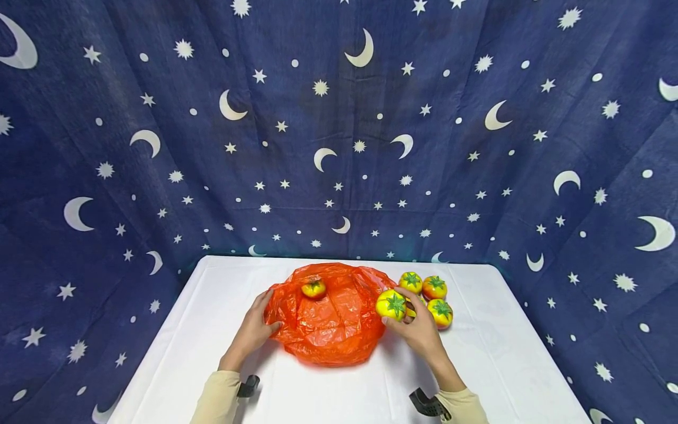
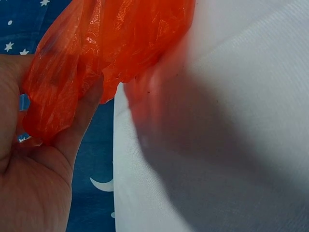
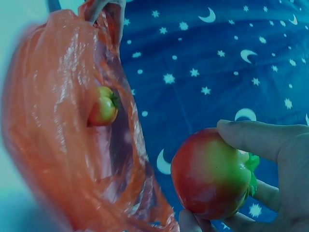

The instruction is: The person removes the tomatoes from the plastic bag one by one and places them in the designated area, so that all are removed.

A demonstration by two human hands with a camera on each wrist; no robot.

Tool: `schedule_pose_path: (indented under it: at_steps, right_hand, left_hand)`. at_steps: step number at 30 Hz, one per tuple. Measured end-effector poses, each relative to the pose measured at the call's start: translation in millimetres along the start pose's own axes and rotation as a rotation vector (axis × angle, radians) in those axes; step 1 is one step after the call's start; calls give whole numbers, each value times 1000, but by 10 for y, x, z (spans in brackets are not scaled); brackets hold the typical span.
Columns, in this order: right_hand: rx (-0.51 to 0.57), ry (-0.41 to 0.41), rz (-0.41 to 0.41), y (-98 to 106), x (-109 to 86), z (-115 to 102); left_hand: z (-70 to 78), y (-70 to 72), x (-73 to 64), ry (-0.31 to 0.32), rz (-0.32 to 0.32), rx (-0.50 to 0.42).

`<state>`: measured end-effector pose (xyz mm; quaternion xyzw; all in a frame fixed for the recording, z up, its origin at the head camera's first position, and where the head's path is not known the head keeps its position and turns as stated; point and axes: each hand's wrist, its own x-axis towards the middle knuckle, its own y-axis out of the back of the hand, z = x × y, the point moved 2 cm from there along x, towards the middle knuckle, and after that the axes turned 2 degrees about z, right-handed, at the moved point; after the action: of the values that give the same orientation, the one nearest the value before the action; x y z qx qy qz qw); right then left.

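Observation:
A red plastic bag [image 1: 339, 333] lies spread with its mouth open on the white table. My left hand [image 1: 253, 327] grips the bag's left edge, the thumb in front of the film and the fingers behind it, as the left wrist view shows. One yellow-red tomato [image 1: 314, 289] sits inside the bag, towards the back left. My right hand [image 1: 421, 330] holds another tomato [image 1: 391, 304] between thumb and fingers, at the bag's right rim. In the right wrist view this tomato [image 3: 207, 174] is red and yellow-green with a green leafy top, beside the bag's mouth.
Several more tomatoes stand grouped right of the bag: one at the back [image 1: 410, 282], one at the right [image 1: 434, 287], one nearer [image 1: 441, 313]. Another is partly hidden behind the right hand. A dark blue cloth [image 1: 339, 147] with moons and stars hangs behind the table [image 1: 508, 353].

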<state>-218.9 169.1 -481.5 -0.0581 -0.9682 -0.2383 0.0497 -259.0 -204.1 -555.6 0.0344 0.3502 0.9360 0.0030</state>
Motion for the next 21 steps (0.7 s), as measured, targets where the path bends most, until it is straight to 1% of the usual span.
schedule_pose_path:
  at_steps: [3,8,11,15,19,21]
  right_hand:
    - [9,-27,12,31,-29,66]
    - [28,-51,29,69,-54,198]
    - [32,-59,42,93,-64,267]
    - [17,-53,60,107,-77,362]
    - [-25,-27,85,110,-70,439]
    - [-45,-26,93,114,-64,472]
  left_hand:
    - [2,-3,-1,4,3,-3]
    - [0,6,-10,-35,26,-4]
    - [-6,8,-15,-50,27,-13]
    - [-9,3,-13,-49,22,-10]
    - [-11,4,-10,-43,25,6]
    - [-10,5,-9,-39,24,9]
